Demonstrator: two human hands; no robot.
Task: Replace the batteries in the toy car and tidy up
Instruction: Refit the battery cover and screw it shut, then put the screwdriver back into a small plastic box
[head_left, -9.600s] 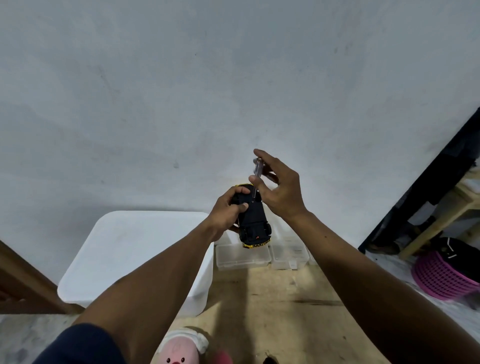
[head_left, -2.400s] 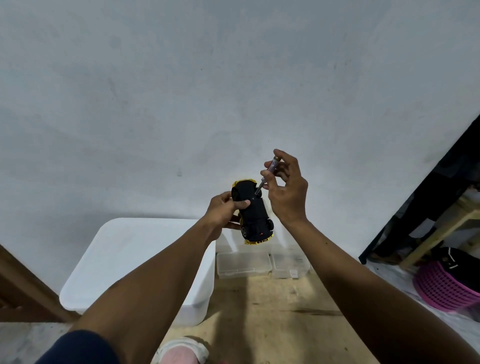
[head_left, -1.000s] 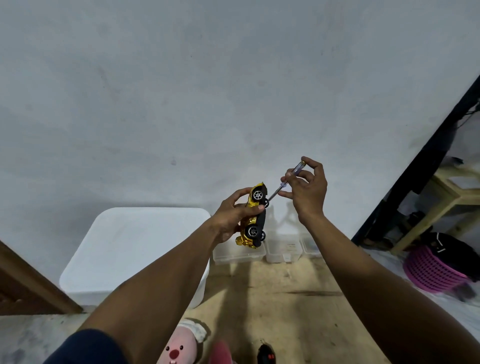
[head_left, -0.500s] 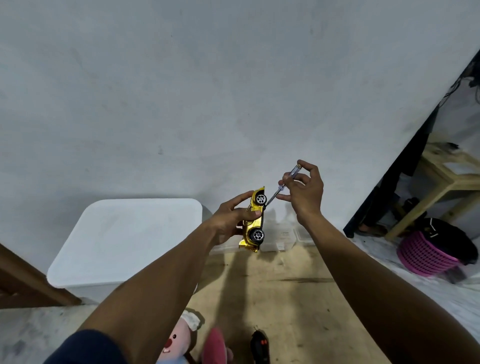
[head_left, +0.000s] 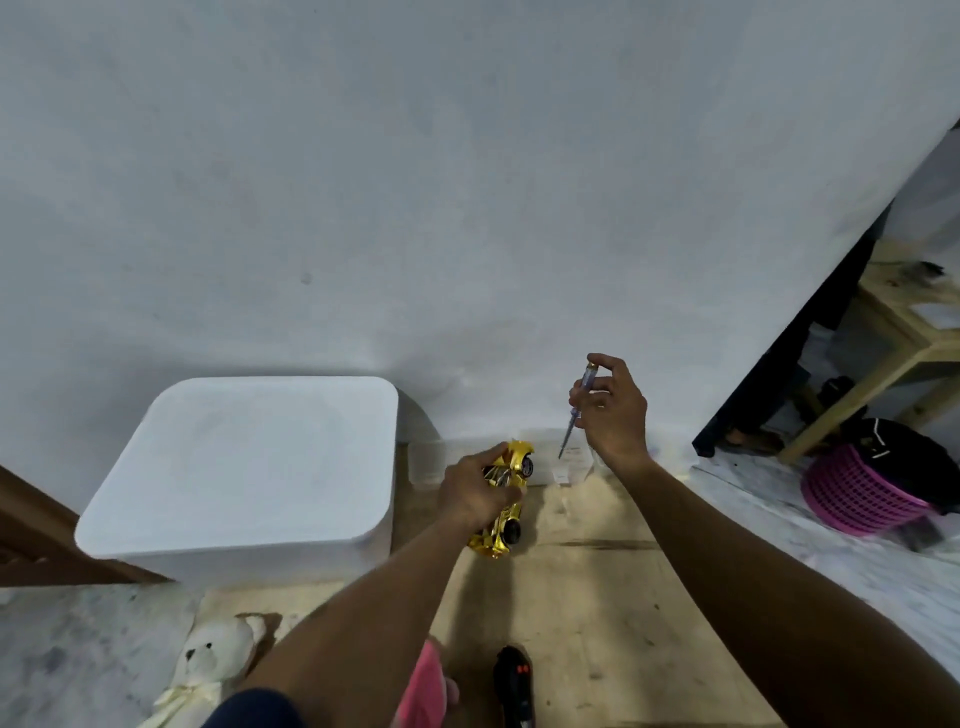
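My left hand (head_left: 475, 493) grips a shiny gold toy car (head_left: 506, 501) from above, holding it low over the wooden board (head_left: 587, 597), wheels facing right. To the right and higher, my right hand (head_left: 613, 413) holds a small screwdriver (head_left: 576, 413) with a clear handle, its tip pointing down and apart from the car. A black remote control (head_left: 514, 686) with red buttons lies on the board near the bottom edge.
A large white lidded bin (head_left: 249, 467) stands at the left against the wall. Small clear plastic boxes (head_left: 566, 460) sit along the wall behind the car. A white teddy bear (head_left: 208, 670) and a pink plush (head_left: 428, 691) lie near me. A pink basket (head_left: 857, 496) is at right.
My left hand has lowered the car toward the board and turned over it. My right hand pulled the screwdriver away from the car and tipped it point-down. My view has dropped.
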